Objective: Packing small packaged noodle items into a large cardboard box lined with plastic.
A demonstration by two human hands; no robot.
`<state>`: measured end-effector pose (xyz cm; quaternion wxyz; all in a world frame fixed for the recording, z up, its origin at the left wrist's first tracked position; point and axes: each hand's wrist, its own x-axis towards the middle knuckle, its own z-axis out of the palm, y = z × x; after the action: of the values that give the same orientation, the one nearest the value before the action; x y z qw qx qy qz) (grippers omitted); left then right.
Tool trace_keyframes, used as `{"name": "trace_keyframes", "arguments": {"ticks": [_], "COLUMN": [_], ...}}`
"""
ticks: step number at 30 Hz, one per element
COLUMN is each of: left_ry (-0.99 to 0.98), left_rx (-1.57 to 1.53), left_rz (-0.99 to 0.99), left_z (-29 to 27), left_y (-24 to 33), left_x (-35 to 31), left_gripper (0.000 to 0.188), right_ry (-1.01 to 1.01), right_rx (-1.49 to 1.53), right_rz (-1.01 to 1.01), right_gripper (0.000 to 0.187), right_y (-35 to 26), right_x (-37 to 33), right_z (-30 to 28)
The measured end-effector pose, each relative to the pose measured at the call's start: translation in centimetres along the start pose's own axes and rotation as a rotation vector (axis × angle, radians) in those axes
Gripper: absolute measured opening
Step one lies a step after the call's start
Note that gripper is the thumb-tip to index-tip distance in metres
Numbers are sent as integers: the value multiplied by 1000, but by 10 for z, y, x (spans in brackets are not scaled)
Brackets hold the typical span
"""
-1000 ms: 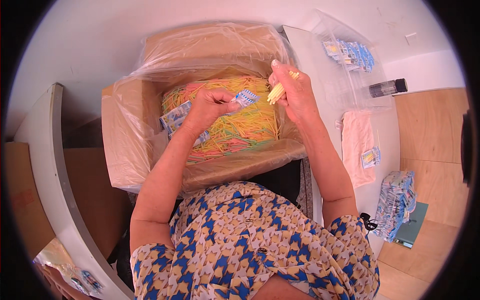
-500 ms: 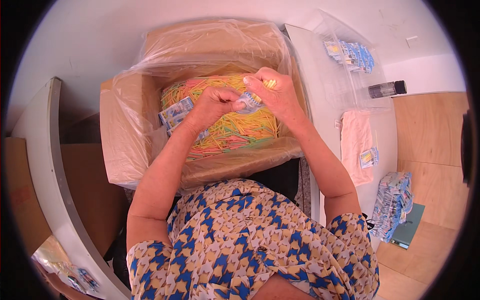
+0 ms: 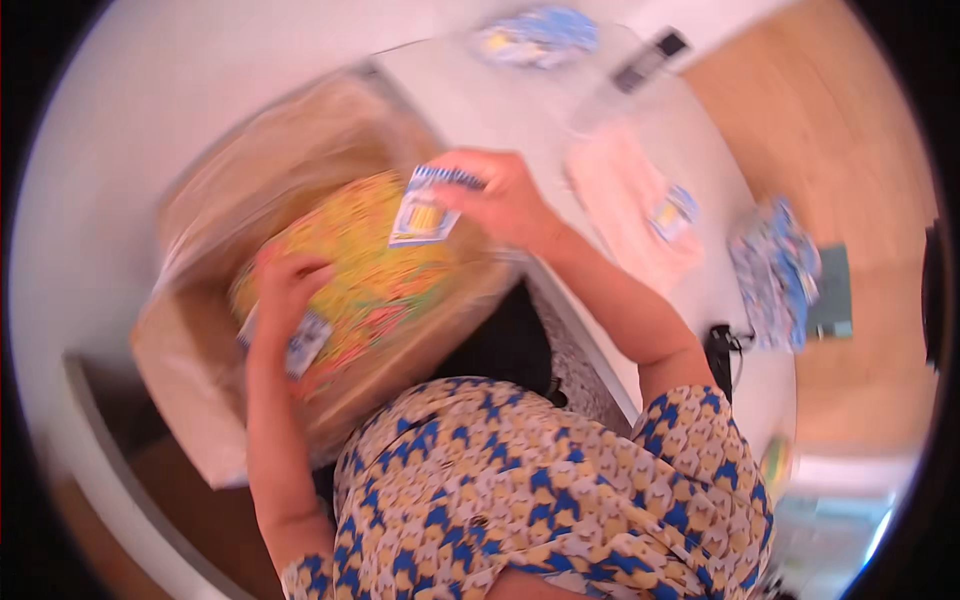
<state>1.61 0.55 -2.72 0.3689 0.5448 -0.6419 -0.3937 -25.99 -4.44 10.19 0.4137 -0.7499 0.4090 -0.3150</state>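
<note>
My right hand (image 3: pixel 503 200) is closed on the edge of a small blue-and-white packet (image 3: pixel 422 212), with yellow sticks showing through its front. It is raised over the right rim of a cardboard box (image 3: pixel 185 400) lined with clear plastic. Inside the box lies a heap of thin yellow, pink and green sticks (image 3: pixel 365 235). My left hand (image 3: pixel 285 285) hovers over the left part of the heap, its fingers bent and smeared by motion. Close by that hand, blue-and-white packets (image 3: pixel 307 345) rest on the sticks, partly covered by my wrist.
A white table (image 3: pixel 450 90) on the right carries a pink cloth (image 3: pixel 625 200) with one packet (image 3: pixel 673 213) on it. Beyond are a blue packet pile (image 3: pixel 540 37), a dark-capped bottle (image 3: pixel 650 62), another packet heap (image 3: pixel 780 275) and a dark green flat object (image 3: pixel 832 290).
My hands have moved apart. The packet, earlier between both hands, is now in my right hand alone, flat side showing. My left hand has gone left, and the view has turned right.
</note>
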Motion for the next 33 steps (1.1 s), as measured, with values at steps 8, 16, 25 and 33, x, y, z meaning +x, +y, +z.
{"name": "trace_keyframes", "arguments": {"ticks": [8,16,25,33], "left_ry": [33,-81,-40,-87], "left_rx": [919,897,1002,1091], "left_rz": [-390,-504,-755,-691], "left_z": [-32,-34,-24,-30], "left_y": [-67,-100,-61,-20], "left_x": [-16,-30,-7,-14], "left_gripper": [56,91,82,60], "right_ry": [623,865,771,366], "right_rx": [-443,-513,-974,-990], "right_rz": [441,406,-88,-600], "right_gripper": [23,40,31,27], "right_y": [76,211,78,-5], "right_x": [-146,-215,-109,-43], "right_z": [-266,-297,-213,-77]}}
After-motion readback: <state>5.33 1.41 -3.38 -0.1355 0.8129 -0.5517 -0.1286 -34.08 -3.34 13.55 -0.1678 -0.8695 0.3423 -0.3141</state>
